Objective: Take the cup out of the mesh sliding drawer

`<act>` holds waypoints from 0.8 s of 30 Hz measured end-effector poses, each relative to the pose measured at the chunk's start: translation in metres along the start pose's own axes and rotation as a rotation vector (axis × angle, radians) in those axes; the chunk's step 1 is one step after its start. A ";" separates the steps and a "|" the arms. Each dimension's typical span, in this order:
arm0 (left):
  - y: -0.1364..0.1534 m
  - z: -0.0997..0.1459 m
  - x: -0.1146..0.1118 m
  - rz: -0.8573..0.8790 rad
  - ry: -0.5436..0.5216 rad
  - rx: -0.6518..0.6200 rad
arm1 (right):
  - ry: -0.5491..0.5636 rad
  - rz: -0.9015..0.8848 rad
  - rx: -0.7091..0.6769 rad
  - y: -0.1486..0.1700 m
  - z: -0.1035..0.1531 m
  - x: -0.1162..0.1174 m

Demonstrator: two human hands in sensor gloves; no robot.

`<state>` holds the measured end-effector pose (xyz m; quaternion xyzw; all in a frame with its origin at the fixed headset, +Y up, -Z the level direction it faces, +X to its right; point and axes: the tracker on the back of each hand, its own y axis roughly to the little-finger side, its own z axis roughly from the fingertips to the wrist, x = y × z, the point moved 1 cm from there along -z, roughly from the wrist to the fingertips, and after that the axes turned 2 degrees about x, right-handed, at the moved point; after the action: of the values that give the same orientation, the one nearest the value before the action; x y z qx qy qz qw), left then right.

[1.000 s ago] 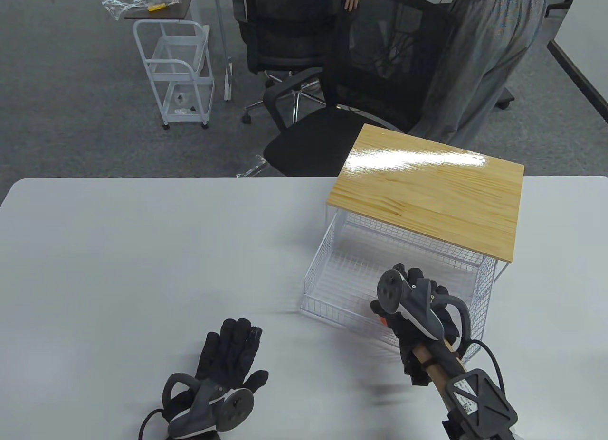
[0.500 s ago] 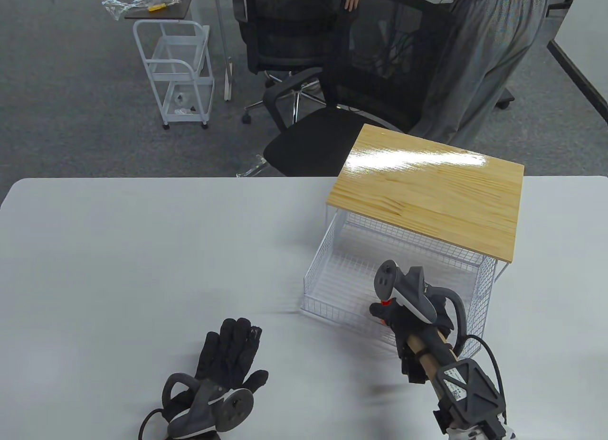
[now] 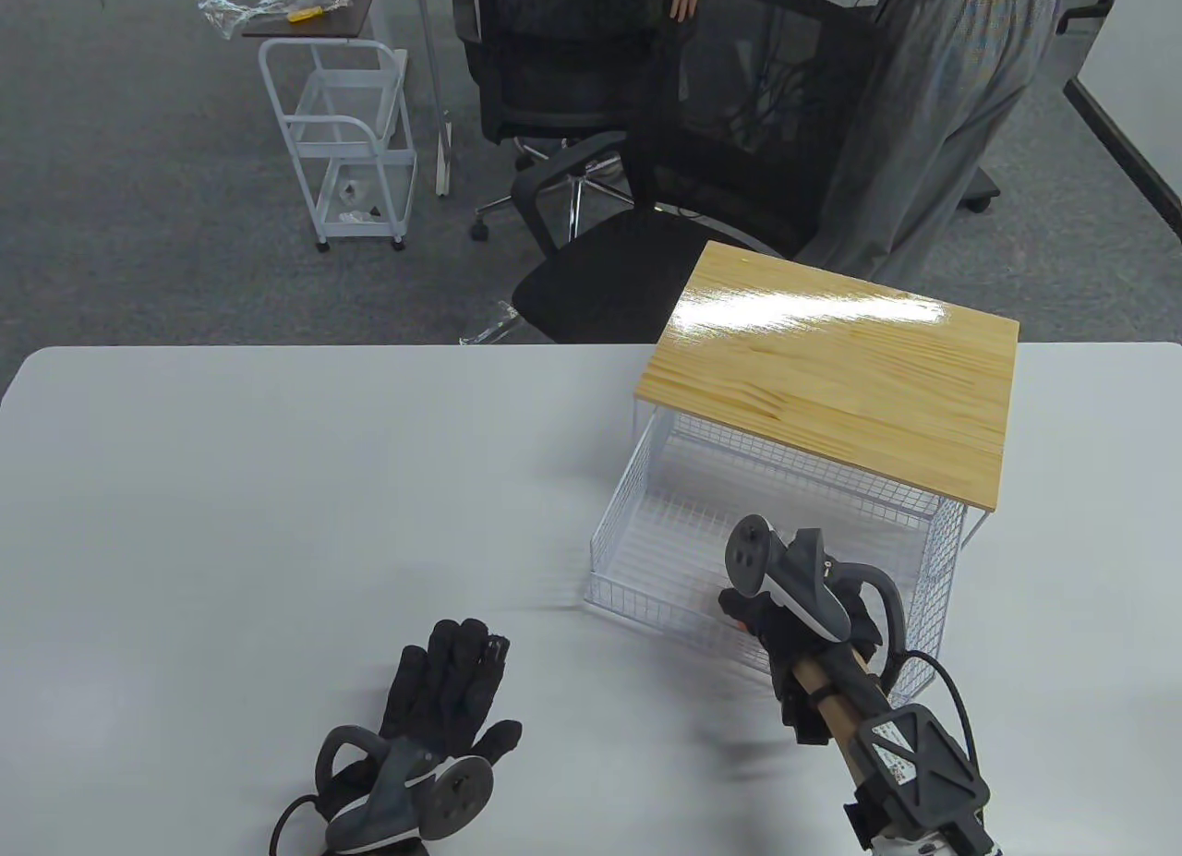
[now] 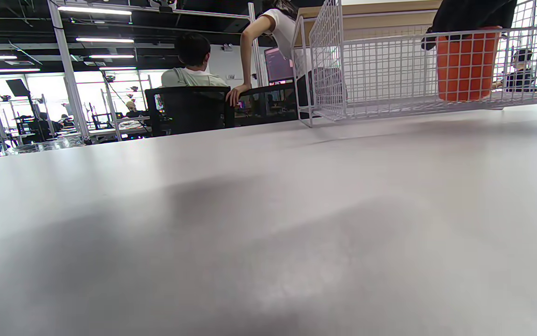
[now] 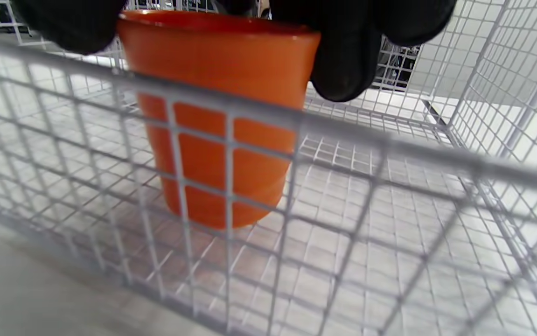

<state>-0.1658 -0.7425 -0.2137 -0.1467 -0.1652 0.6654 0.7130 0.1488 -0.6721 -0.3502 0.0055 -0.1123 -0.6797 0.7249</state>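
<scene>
An orange cup (image 5: 221,140) stands upright in the pulled-out white mesh drawer (image 3: 637,607), near its front right. It also shows in the left wrist view (image 4: 466,65) and as a sliver in the table view (image 3: 741,623). My right hand (image 3: 785,620) reaches down into the drawer and grips the cup at its rim, with fingers (image 5: 343,65) on both sides. I cannot tell whether the cup is lifted off the drawer floor. My left hand (image 3: 448,681) lies flat on the table, palm down, fingers spread, holding nothing.
The drawer sits under a wood-topped wire frame (image 3: 831,376) at the table's back right. The drawer's front wall (image 5: 296,126) stands between the wrist camera and the cup. A black office chair (image 3: 646,265) and a standing person (image 3: 942,108) are behind the table.
My right hand's fingers, stretched forward over the drawer a second ago, have curled down around the cup. The wrist has shifted slightly. The left hand has not moved.
</scene>
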 end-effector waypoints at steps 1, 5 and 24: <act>0.000 0.000 0.000 0.000 0.000 0.000 | 0.019 -0.005 -0.003 0.000 0.001 -0.002; 0.000 0.000 0.000 0.002 0.003 0.000 | 0.117 -0.044 -0.037 -0.004 0.013 -0.020; 0.001 -0.001 0.000 0.007 0.018 0.008 | 0.371 -0.098 -0.455 -0.076 0.112 -0.059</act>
<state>-0.1665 -0.7427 -0.2149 -0.1506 -0.1557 0.6671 0.7128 0.0524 -0.6038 -0.2621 -0.0274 0.1776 -0.7090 0.6819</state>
